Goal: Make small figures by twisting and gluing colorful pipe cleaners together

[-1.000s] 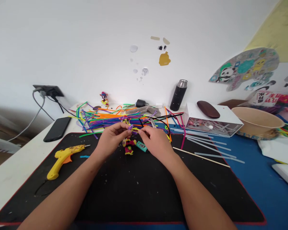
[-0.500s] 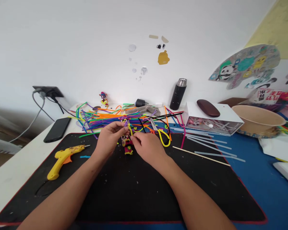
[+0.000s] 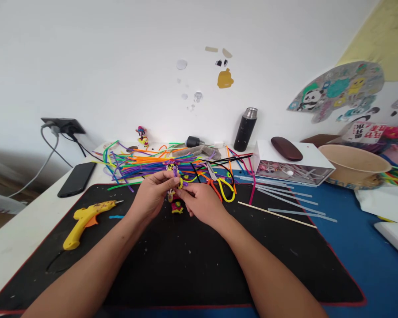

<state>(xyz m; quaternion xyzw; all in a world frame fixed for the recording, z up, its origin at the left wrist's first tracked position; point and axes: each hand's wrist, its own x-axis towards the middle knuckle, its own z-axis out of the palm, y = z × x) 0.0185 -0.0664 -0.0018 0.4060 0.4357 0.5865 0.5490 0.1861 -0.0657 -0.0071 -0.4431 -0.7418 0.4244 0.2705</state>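
Over the far part of a black mat (image 3: 185, 265), both my hands hold a small pipe-cleaner figure (image 3: 176, 201) in red, yellow and purple. My left hand (image 3: 152, 194) pinches its purple top between fingers and thumb. My right hand (image 3: 200, 203) is closed on the figure's right side, fingertips at a yellow loop beside the left hand's fingers. The figure's lower part hangs just above the mat between the two hands.
A heap of coloured pipe cleaners (image 3: 152, 165) lies behind the hands, with yellow-handled scissors (image 3: 223, 185) to the right. A yellow glue gun (image 3: 86, 216) and phone (image 3: 76, 179) lie left. Glue sticks (image 3: 285, 198), a white box (image 3: 292, 165), a flask (image 3: 245, 130) and a bowl (image 3: 354, 165) stand right.
My right hand moved left from beside the scissors and closed in on the figure. The two hands now meet at its top. The teal piece on the mat is now hidden.
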